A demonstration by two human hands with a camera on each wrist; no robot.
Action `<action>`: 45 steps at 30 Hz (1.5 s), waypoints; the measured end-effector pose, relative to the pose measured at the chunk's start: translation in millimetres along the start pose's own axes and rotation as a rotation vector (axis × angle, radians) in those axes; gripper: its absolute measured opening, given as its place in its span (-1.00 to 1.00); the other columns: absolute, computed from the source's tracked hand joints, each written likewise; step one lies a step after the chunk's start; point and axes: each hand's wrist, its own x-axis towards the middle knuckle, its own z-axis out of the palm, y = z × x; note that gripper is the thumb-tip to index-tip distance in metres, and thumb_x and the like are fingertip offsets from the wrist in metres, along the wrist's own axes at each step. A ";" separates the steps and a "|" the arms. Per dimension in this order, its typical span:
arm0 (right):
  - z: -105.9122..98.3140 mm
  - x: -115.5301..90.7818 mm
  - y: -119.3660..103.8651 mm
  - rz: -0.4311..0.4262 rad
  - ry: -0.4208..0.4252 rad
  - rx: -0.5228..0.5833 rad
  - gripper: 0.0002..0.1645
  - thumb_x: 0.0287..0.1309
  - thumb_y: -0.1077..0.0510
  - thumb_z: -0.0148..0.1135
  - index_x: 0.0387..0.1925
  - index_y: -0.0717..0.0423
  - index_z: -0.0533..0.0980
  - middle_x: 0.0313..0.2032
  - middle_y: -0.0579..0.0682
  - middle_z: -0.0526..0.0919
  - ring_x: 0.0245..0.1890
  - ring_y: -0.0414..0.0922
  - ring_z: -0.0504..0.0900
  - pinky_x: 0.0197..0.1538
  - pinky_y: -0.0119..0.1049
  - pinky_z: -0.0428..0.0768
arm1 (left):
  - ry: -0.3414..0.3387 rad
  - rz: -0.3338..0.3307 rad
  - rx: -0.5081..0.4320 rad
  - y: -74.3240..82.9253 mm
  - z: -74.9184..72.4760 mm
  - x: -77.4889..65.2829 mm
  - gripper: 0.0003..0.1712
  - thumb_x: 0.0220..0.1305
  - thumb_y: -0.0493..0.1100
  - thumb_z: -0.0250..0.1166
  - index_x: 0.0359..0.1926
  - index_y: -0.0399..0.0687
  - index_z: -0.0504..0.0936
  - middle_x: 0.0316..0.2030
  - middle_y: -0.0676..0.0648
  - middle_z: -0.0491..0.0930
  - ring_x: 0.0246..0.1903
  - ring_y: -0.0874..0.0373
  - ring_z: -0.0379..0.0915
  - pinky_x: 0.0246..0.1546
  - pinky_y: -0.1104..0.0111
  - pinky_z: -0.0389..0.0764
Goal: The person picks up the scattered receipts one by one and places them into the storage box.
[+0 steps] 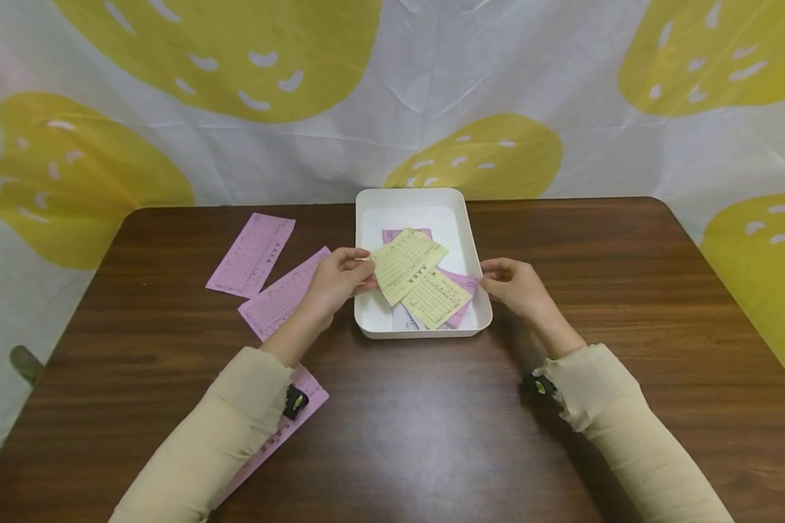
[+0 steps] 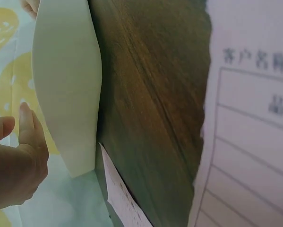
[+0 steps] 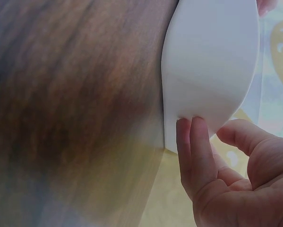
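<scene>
A white tray (image 1: 458,218) stands at the back of the table with yellow, pink and white printed paper slips in it. The upper yellow slip (image 1: 402,265) overlaps a second yellow slip (image 1: 437,298). My left hand (image 1: 340,280) is over the tray's left rim, its fingertips close to the upper yellow slip's left edge. In the left wrist view, thumb and forefinger stand apart, with no paper visible between them. At the tray's right side my right hand (image 1: 513,287) holds the rim, fingertips against the outer wall (image 3: 207,71) and thumb at the top edge.
Left of the tray lie pink slips: one at the back (image 1: 251,254), one (image 1: 288,294) partly under the left forearm, and another (image 1: 307,403) nearer the front. Behind the dark wooden table (image 1: 432,421) hangs a white cloth with yellow shapes (image 1: 484,152).
</scene>
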 end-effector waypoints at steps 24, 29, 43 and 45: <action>-0.1 -0.6 0.5 -0.001 -0.001 0.015 -0.51 0.27 0.25 0.07 0.18 0.44 0.37 -0.02 0.31 0.53 -0.23 -0.28 0.50 -0.09 -0.48 0.66 | 0.141 0.128 0.092 12.4 -73.2 -3.5 -0.52 0.38 -0.21 0.08 0.23 -0.38 0.32 -0.22 0.05 0.48 -0.36 0.42 0.50 -0.28 0.64 0.64; 0.1 0.1 0.9 -0.005 -0.001 0.002 -0.51 0.27 0.25 0.07 0.18 0.44 0.37 -0.01 0.33 0.53 -0.20 -0.24 0.51 -0.07 -0.45 0.66 | 0.246 0.147 0.140 8.9 -95.9 0.2 -0.51 0.36 -0.24 0.09 0.24 -0.41 0.34 -0.26 0.06 0.47 -0.43 0.47 0.46 -0.31 0.65 0.63; 1.1 -0.6 1.3 -0.021 -0.002 -0.003 -0.50 0.26 0.27 0.08 0.17 0.47 0.36 0.00 0.37 0.53 -0.21 -0.25 0.53 -0.11 -0.47 0.67 | 0.492 0.088 0.193 -11.2 -156.8 4.1 -0.52 0.30 -0.28 0.09 0.22 -0.36 0.40 -0.44 0.28 0.40 -0.43 0.48 0.39 -0.39 0.71 0.54; 1.5 -0.9 0.9 -0.022 0.000 -0.006 -0.51 0.26 0.27 0.08 0.17 0.47 0.36 0.01 0.37 0.53 -0.22 -0.25 0.53 -0.13 -0.50 0.66 | 0.507 0.067 0.200 -14.3 -163.8 4.4 -0.51 0.29 -0.29 0.09 0.23 -0.35 0.40 -0.47 0.31 0.40 -0.48 0.50 0.40 -0.43 0.71 0.54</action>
